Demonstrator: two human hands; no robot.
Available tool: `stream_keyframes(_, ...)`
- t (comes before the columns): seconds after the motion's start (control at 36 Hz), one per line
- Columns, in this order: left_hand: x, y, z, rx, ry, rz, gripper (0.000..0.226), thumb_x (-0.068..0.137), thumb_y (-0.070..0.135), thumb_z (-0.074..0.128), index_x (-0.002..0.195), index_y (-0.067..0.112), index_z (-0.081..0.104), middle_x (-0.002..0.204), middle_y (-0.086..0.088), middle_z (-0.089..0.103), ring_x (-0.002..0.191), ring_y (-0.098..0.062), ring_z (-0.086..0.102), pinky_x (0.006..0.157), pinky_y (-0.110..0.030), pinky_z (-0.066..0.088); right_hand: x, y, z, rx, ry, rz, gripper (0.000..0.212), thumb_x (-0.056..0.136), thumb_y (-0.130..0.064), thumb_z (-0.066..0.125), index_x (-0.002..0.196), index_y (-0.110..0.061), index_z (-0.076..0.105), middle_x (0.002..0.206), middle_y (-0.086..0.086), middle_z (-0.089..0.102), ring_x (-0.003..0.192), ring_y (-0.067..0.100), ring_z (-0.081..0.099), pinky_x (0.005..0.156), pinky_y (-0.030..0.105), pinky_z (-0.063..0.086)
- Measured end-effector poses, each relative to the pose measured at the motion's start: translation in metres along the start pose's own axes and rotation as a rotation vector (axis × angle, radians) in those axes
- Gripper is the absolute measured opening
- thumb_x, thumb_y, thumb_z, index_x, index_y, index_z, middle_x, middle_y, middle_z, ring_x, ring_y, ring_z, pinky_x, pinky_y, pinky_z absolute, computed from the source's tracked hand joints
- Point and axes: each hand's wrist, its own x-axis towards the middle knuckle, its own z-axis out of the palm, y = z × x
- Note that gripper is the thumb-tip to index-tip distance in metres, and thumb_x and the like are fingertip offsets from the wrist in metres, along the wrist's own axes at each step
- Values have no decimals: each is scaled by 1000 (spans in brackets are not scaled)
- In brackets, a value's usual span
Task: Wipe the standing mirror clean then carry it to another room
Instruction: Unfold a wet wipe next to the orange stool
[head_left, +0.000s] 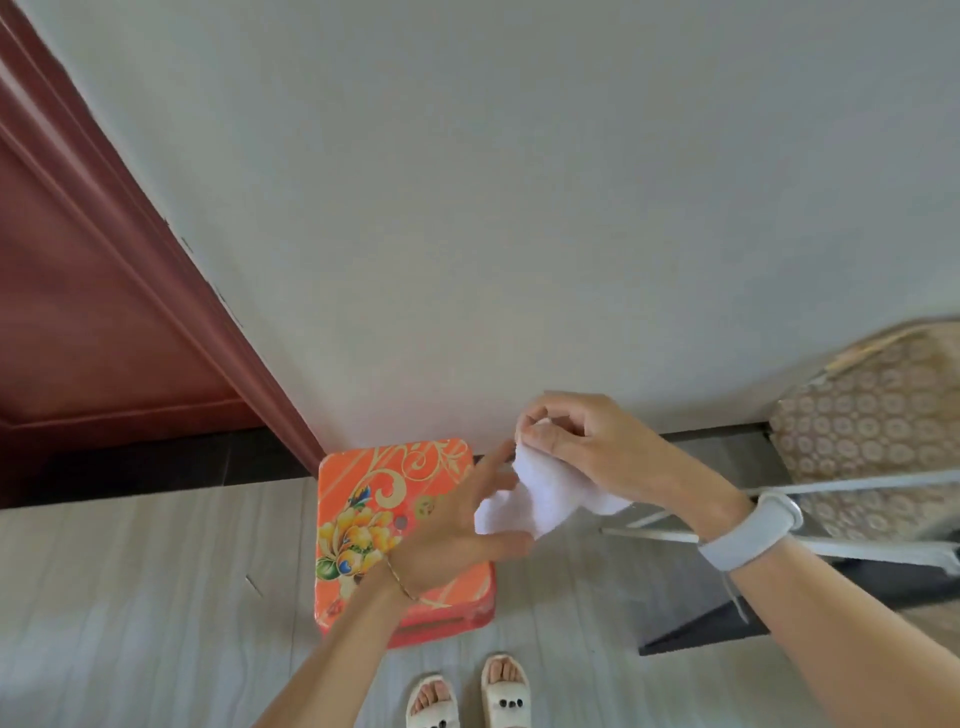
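Observation:
A white cloth (535, 499) hangs between my two hands in front of a pale wall. My right hand (587, 441) pinches its upper corner with the fingers closed on it. My left hand (457, 525) holds the cloth's lower left edge, fingers spread along it. At the right edge, thin white bars (810, 543) and a dark flat panel (727, 618) low to the floor may belong to the standing mirror; I cannot tell for sure.
An orange flowered stool (363, 499) stands against the wall under my left arm. A dark red door (93, 322) fills the left. A patterned brown box (872, 415) sits at the right. My feet in white slippers (467, 696) stand on grey wood-look floor (145, 597).

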Motion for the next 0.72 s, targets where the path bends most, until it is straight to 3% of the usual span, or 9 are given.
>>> stream_keyframes(0.06, 2, 28, 8, -17, -57, 2, 51, 65, 30, 72, 114, 31, 55, 111, 12, 65, 105, -6, 60, 85, -20, 49, -14, -13, -21, -35, 138, -29, 18, 90, -19, 51, 77, -26, 59, 78, -2, 64, 70, 6, 54, 66, 12, 40)
stream_keyframes(0.14, 4, 57, 17, -70, -89, -7, 25, 71, 20, 69, 96, 16, 67, 89, 9, 72, 85, -7, 66, 71, -20, 52, -30, -19, -51, -77, 383, -58, 22, 89, -18, 51, 74, -33, 56, 77, -8, 62, 69, 3, 51, 63, 10, 36)
stream_keyframes(0.22, 6, 76, 23, 16, -71, -23, 42, 72, 38, 67, 95, 2, 65, 92, -5, 68, 84, -17, 62, 77, -36, 49, -41, 0, -75, -102, 577, 14, 13, 90, -19, 50, 83, -25, 59, 76, -11, 59, 69, 1, 52, 63, 9, 37)
stream_keyframes(0.28, 9, 94, 28, 90, -23, -21, 39, 71, 43, 64, 78, 5, 60, 77, -2, 59, 71, -15, 54, 68, -30, 43, -48, 21, -83, -149, 655, 162, 13, 91, -24, 47, 95, -25, 59, 82, -10, 59, 79, 10, 55, 75, 22, 43)
stream_keyframes(0.36, 16, 120, 39, 426, 6, 66, 31, 86, 34, 56, 66, 15, 42, 63, 6, 38, 56, -7, 34, 54, -18, 28, -63, 41, -75, -31, 688, 317, 25, 92, -21, 49, 116, -18, 53, 101, 0, 55, 91, 16, 52, 79, 26, 39)
stream_keyframes(0.44, 24, 146, 50, 601, -2, 135, 27, 92, 30, 49, 69, 16, 41, 66, 7, 42, 60, -8, 38, 56, -20, 31, -86, 41, -52, 207, 628, 210, 22, 89, -7, 54, 109, -14, 55, 102, 1, 60, 95, 14, 58, 77, 19, 41)
stream_keyframes(0.5, 27, 161, 60, 649, 6, 158, 26, 93, 27, 47, 71, 16, 40, 68, 6, 44, 63, -11, 39, 57, -21, 31, -103, 33, -35, 377, 527, 128, 22, 87, 1, 52, 104, -11, 58, 101, 1, 67, 96, 9, 62, 78, 18, 47)
stream_keyframes(0.58, 31, 182, 74, 680, 42, 213, 30, 93, 27, 47, 69, 15, 35, 68, 3, 39, 62, -13, 34, 56, -22, 28, -117, 19, -23, 543, 474, 41, 23, 82, -8, 57, 103, -14, 61, 97, -7, 71, 93, 3, 65, 72, 15, 50)
stream_keyframes(0.72, 32, 199, 78, 680, 133, 328, 23, 92, 26, 49, 88, 4, 48, 77, -6, 50, 69, -16, 43, 58, -20, 32, -117, 17, -39, 506, 647, 99, 23, 92, -12, 48, 112, -15, 57, 105, -10, 64, 101, 5, 59, 70, 7, 47)
